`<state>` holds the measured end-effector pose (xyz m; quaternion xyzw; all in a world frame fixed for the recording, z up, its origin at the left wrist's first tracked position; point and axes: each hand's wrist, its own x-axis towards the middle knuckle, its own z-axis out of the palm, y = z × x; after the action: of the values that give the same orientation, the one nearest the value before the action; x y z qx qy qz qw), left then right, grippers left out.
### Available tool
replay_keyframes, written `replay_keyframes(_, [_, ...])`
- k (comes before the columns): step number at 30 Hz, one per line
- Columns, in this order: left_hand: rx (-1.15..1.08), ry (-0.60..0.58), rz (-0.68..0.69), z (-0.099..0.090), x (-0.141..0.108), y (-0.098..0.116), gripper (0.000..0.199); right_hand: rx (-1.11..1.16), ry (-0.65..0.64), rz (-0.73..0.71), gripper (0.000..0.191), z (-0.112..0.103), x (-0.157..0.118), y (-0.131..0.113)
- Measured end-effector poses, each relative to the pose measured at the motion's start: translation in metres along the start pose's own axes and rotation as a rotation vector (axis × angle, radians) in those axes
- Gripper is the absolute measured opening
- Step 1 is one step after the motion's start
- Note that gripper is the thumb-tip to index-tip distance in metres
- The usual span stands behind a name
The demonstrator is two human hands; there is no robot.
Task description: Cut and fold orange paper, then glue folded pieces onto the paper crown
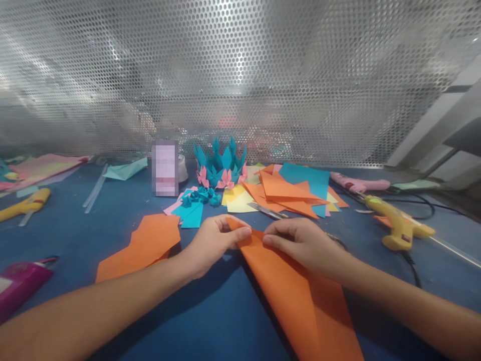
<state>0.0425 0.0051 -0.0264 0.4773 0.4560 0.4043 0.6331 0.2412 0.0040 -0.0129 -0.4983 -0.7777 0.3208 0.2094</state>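
An orange paper sheet (296,301), apparently folded, lies at the centre and lower right of the frame, its narrow tip between the two hands and its broad end running out past the bottom edge. Its long axis slants from that tip down toward the lower right, so most of the sheet lies below the fingers, on the right arm's side. The left hand (212,243) pinches the tip with the thumb on top, the fingers beneath partly hidden. The right hand (306,245), just beside it, has thumb and forefinger drawn close together at the upper edge; whether they grip the paper or only press it, I cannot tell. The right hand is nearer to the sheet's broad body, partly covering its right side, while the left touches only the tip. Other orange paper pieces (146,245) rest on the blue tabletop (173,321) left of the left hand. Beyond the hands, at the centre of the frame, stands a teal origami crown (226,159) with pink paper bows (226,179); a yellow glue gun (400,230) lies toward the right edge.
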Motion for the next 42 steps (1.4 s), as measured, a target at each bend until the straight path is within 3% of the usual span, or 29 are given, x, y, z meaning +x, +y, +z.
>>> replay_keyframes(8, [0.089, 0.057, 0.024, -0.011, 0.002, 0.008, 0.017, -0.021, 0.028, -0.07, 0.019, 0.0, 0.016, -0.002])
replay_keyframes(16, [0.052, 0.136, 0.024, -0.035, -0.001, 0.004, 0.024, -0.08, 0.068, -0.127, 0.017, 0.006, 0.014, 0.0])
replay_keyframes(23, [0.015, 0.153, 0.051, -0.033, -0.002, 0.004, 0.024, -0.12, 0.096, -0.22, 0.017, 0.008, 0.01, -0.001])
replay_keyframes(33, [-0.025, 0.141, 0.088, -0.03, -0.003, 0.004, 0.027, -0.125, 0.111, -0.238, 0.017, 0.011, 0.013, 0.0])
replay_keyframes(42, [0.305, 0.194, 0.258, -0.033, 0.011, 0.001, 0.021, -0.209, 0.126, -0.274, 0.015, 0.013, 0.018, 0.001])
